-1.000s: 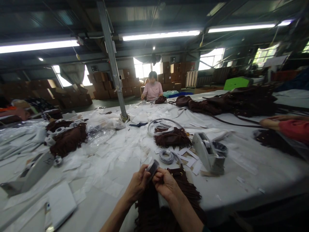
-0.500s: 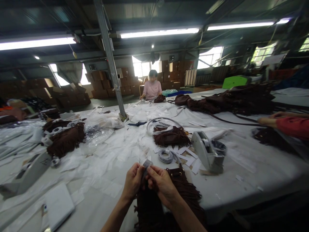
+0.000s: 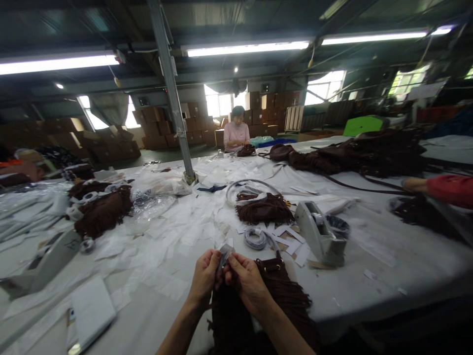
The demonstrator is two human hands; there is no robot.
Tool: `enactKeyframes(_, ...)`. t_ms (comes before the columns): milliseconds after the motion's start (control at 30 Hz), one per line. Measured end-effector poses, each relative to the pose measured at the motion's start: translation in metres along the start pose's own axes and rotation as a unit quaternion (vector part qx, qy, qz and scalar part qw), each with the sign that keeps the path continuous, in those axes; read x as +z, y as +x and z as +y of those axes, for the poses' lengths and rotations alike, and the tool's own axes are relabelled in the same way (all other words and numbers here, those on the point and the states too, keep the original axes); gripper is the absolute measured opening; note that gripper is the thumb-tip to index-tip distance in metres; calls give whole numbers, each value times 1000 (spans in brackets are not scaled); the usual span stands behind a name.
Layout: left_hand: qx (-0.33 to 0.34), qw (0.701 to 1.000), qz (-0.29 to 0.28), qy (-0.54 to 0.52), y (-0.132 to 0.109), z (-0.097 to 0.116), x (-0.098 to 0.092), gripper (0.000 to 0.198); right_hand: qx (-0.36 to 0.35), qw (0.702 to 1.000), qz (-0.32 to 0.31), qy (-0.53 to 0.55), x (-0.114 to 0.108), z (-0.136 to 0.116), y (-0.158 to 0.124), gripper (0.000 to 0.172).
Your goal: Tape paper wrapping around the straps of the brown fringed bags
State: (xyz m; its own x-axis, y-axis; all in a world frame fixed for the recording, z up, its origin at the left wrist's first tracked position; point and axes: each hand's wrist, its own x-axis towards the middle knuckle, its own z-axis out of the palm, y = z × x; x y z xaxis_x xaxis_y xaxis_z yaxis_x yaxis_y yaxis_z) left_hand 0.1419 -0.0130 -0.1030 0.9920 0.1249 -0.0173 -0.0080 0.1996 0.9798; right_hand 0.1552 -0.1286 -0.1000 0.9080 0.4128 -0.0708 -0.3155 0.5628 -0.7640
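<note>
Between my left hand [image 3: 205,277] and my right hand [image 3: 245,279] is a small greyish, shiny piece of plastic wrap [image 3: 225,251]. Both hands pinch it between thumb and fingers, close together. Whatever it wraps is hidden by my fingers. Under my wrists lies a dark brown fringed bag [image 3: 284,286] with gold eyelets at its top. A wrapped strap runs up from it to a coiled ring [image 3: 254,238] in grey wrapping. Another brown fringed bag [image 3: 264,208] with a looped, wrapped handle lies beyond.
A grey tape dispenser [image 3: 321,236] stands right of my hands, another tape dispenser [image 3: 40,261] at the left. White card pieces [image 3: 291,241] and tissue sheets lie about. A metal post [image 3: 172,93] rises from the table [image 3: 369,301]. A co-worker's red sleeve [image 3: 451,191] reaches in at right; another person [image 3: 236,134] sits opposite.
My hands stay pinched together, and the plastic piece between them has shifted slightly. The co-worker's hand at right has moved lower, and the person opposite has brought their hands together.
</note>
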Motion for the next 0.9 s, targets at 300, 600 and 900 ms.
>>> enactKeyframes(300, -34, 999, 1, 1, 8, 3, 13, 48, -16, 998, 37, -44, -14, 11, 18, 39)
enactKeyframes(600, -89, 987, -112, 76, 20, -9, 4, 57, -42, 992, 120, -5, -31, 14, 29, 36)
enactKeyframes(900, -63, 951, -182, 241, 25, -14, 3, 40, 32, 994, 91, 53, -47, 14, 32, 33)
